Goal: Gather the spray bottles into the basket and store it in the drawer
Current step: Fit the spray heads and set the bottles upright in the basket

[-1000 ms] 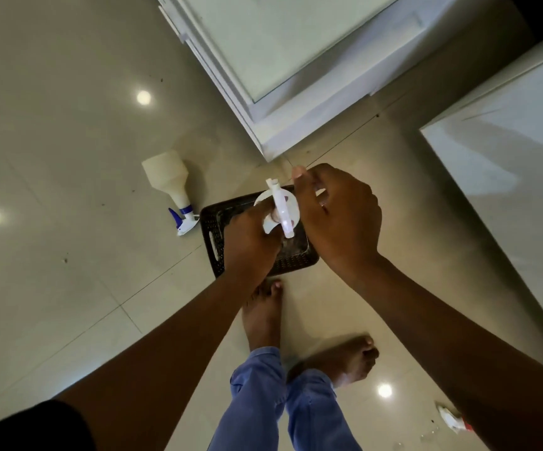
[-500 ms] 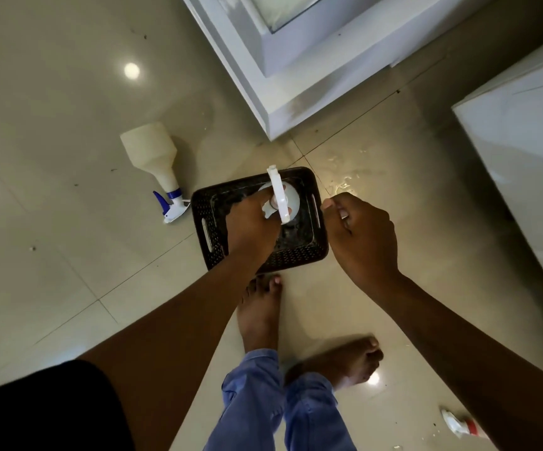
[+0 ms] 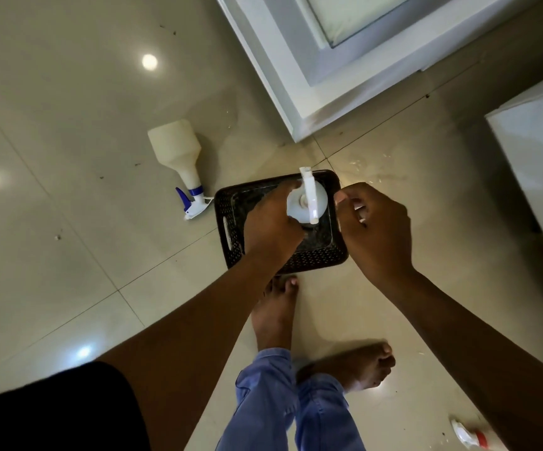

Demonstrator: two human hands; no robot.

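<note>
Left hand (image 3: 271, 227) grips white spray bottle (image 3: 307, 203) over basket (image 3: 231, 203); right hand (image 3: 376, 227) curled, empty

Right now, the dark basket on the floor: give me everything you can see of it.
The basket is dark, rectangular with rounded corners, and looks like perforated plastic, with a slot handle cut into its left short wall. It sits flat on the tiled floor, open side up, just ahead of a bare foot. The left hand holds a white spray bottle upright above its inside. The right hand overlaps its right rim; contact cannot be told. A second bottle lies on the floor beside it, apart.
</note>
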